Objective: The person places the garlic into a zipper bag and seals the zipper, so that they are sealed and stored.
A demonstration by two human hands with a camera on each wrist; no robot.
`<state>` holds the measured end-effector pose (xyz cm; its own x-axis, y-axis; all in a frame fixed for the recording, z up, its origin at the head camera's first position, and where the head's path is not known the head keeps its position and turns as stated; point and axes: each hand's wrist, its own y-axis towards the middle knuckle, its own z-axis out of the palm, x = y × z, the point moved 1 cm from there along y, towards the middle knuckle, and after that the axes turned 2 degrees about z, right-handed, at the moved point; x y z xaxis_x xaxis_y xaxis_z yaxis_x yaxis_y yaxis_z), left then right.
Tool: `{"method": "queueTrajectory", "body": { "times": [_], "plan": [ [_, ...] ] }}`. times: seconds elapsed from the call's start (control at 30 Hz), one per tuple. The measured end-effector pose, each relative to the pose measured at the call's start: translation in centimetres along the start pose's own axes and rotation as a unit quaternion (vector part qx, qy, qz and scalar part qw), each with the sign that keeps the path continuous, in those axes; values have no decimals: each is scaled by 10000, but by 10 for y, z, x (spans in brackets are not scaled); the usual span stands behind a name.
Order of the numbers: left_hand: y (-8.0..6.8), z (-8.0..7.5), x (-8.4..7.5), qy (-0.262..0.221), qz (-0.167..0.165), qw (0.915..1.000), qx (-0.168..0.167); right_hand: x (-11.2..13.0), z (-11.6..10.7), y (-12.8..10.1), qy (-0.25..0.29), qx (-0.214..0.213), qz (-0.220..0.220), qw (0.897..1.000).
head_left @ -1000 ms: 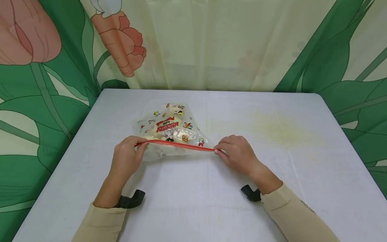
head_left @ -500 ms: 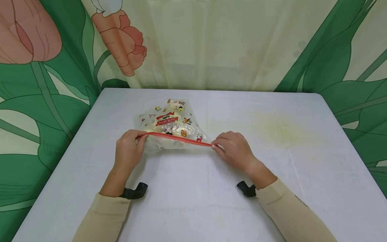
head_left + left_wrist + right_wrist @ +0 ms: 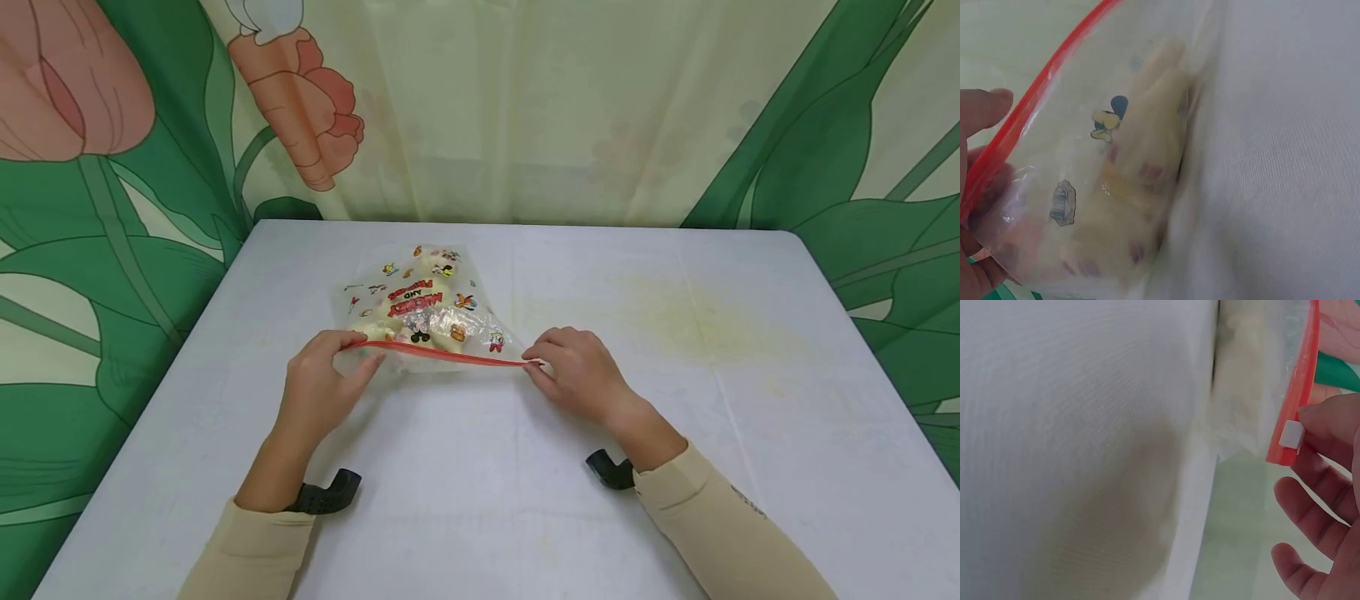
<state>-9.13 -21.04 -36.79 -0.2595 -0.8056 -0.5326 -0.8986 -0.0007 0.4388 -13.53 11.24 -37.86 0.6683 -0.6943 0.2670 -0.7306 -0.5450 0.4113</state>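
Observation:
A clear slider zip bag (image 3: 408,310) with cartoon prints and a red zip strip (image 3: 450,356) stands tilted on the table. Pale, soft-looking items (image 3: 1147,137) show through its film; their kind is unclear. At the strip's left end, my left hand (image 3: 321,383) has its fingers behind the bag, touching it. Its thumb (image 3: 988,109) stands away from the strip. My right hand (image 3: 581,375) pinches the white slider (image 3: 1291,434) at the strip's right end between thumb and forefinger. The other fingers of that hand spread loosely below.
A white cloth covers the table (image 3: 675,333), with a faint yellowish stain at right. Behind hangs a curtain (image 3: 525,108) printed with flowers and leaves. Each wrist wears a black camera mount (image 3: 327,493).
The bag's red strip first moved away from me. Since then its left end has dipped, and my left thumb has let go of it. My right hand keeps its pinch.

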Motion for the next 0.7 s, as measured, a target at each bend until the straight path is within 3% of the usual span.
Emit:
{"method": "queueTrajectory", "body": {
  "times": [0.17,0.33,0.47,0.7],
  "plan": [
    [-1,-2,-4,-159,342,9990,-244,1,0,0,42,-92,-95,9999],
    [-2,-5,-9,-242,535,9980,-218,1,0,-1,88,-65,3,9999],
    [-2,-8,-15,-200,553,9983,-60,2,-1,-2,83,-44,63,9999],
    [-3,-15,-26,120,195,9984,515,3,-6,-3,25,-115,179,9998]
  ]
}}
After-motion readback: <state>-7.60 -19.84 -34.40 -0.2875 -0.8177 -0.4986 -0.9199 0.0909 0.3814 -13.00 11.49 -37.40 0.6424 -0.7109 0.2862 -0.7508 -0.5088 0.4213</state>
